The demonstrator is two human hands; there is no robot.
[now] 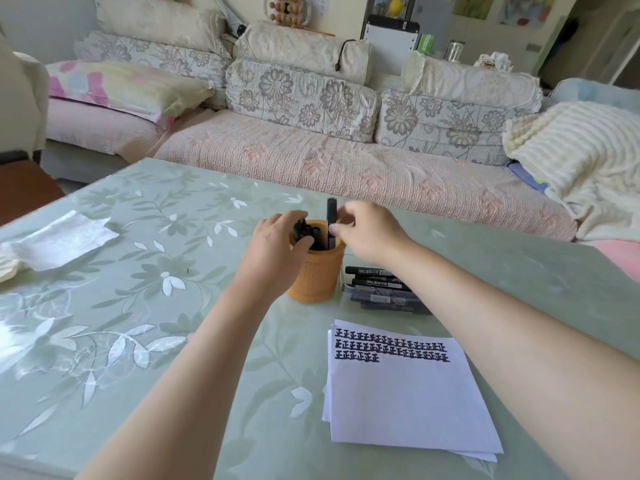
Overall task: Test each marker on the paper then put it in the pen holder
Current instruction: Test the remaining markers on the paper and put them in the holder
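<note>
Pinching a black marker upright in the pen holder is the right hand; left hand grips markers inside.

The left hand and right hand are bare, forearms uncovered throughout.

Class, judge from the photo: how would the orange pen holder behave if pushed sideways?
Pen holder looks taller than wide, so probably tippy, more so with upright markers loading the top. On the glossy table it might slide first. It looks rigid.
</note>
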